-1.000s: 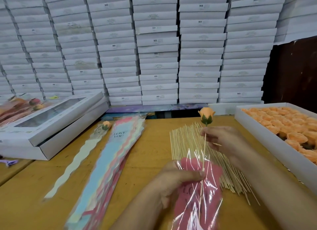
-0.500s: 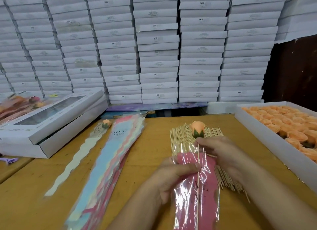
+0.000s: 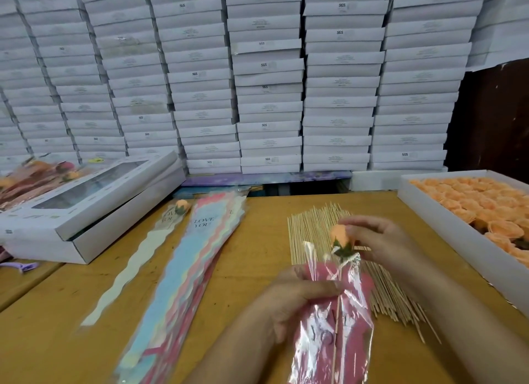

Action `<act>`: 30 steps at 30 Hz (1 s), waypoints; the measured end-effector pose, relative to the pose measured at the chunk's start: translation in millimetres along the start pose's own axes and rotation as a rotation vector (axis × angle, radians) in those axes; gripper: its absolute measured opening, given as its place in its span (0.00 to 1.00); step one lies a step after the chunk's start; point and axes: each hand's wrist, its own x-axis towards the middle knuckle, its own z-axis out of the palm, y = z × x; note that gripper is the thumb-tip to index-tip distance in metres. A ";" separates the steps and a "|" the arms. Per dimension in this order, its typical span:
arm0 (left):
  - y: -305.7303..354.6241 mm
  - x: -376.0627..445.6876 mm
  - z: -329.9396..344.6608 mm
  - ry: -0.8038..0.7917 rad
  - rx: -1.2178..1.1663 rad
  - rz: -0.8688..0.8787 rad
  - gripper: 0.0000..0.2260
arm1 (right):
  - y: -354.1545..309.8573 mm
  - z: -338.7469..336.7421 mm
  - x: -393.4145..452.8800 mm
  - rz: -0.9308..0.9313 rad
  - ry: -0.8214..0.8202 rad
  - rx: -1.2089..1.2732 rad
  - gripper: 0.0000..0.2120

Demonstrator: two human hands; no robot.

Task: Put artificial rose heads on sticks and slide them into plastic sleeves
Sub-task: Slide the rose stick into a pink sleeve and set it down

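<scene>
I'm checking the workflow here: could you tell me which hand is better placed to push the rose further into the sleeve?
The right hand, probably: it pinches the orange rose head above the sleeve mouth, while the left hand grips the pink plastic sleeve.

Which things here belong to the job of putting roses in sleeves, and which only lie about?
For the job:
- rose on its stick, held by the right hand
- pink sleeve, held by the left hand
- pile of sticks
- stack of sleeves
- tray of rose heads

Lying about:
- window box
- stacked white boxes
- purple clip
</scene>
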 end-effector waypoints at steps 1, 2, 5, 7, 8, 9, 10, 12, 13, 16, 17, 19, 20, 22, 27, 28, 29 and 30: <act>0.4 0.4 0.0 0.005 -0.008 0.010 0.06 | 3.0 1.5 -1.0 -0.009 -0.002 -0.019 0.08; 0.3 1.1 0.3 0.011 -0.021 0.009 0.06 | 6.9 2.6 -2.0 -0.009 -0.007 -0.030 0.08; 0.4 1.6 2.6 0.056 -0.060 -0.023 0.11 | 15.7 4.9 -3.5 -0.008 0.001 -0.063 0.08; 0.1 2.8 3.2 0.092 -0.064 -0.023 0.17 | 18.5 5.4 -2.9 -0.020 -0.002 -0.090 0.10; 0.8 2.9 3.4 0.099 -0.069 -0.016 0.18 | 19.5 6.2 -2.8 -0.031 0.001 -0.097 0.12; 2.2 3.1 3.9 0.103 -0.071 -0.008 0.19 | 20.4 7.3 -2.8 -0.045 0.008 -0.103 0.13; 2.8 3.7 4.1 0.101 -0.073 -0.002 0.19 | 21.6 8.4 -2.8 -0.061 0.015 -0.109 0.13; 3.5 4.0 5.1 0.102 -0.086 0.003 0.19 | 22.8 10.4 -3.1 -0.087 0.010 -0.117 0.14; 3.1 4.7 5.5 0.102 -0.098 0.003 0.19 | 23.2 10.8 -3.3 -0.093 0.001 -0.120 0.14; 2.2 6.6 5.3 0.085 -0.121 0.015 0.14 | 21.4 10.0 -4.2 -0.080 -0.033 -0.137 0.13; 2.4 6.5 5.6 0.089 -0.124 0.011 0.12 | 20.4 9.8 -4.9 -0.066 -0.047 -0.138 0.13; 3.3 6.3 5.0 0.123 -0.134 -0.015 0.11 | 19.2 9.8 -5.7 -0.041 -0.067 -0.145 0.11; 4.0 5.9 4.7 0.137 -0.144 -0.025 0.12 | 19.1 10.2 -6.5 -0.036 -0.077 -0.157 0.10; 5.7 5.4 4.6 0.153 -0.140 -0.029 0.18 | 19.7 11.1 -7.9 -0.032 -0.112 -0.184 0.08; 6.5 4.0 4.9 0.119 -0.129 -0.014 0.30 | 17.4 9.1 -10.9 0.024 -0.194 -0.214 0.11; 6.2 4.3 4.5 0.118 -0.126 -0.010 0.30 | 16.8 8.9 -11.4 0.034 -0.212 -0.213 0.13; 5.5 5.0 3.8 0.125 -0.118 -0.006 0.29 | 16.4 8.8 -11.8 0.045 -0.231 -0.207 0.15; 4.6 5.8 2.9 0.135 -0.111 0.000 0.28 | 15.8 9.0 -12.0 0.055 -0.251 -0.198 0.18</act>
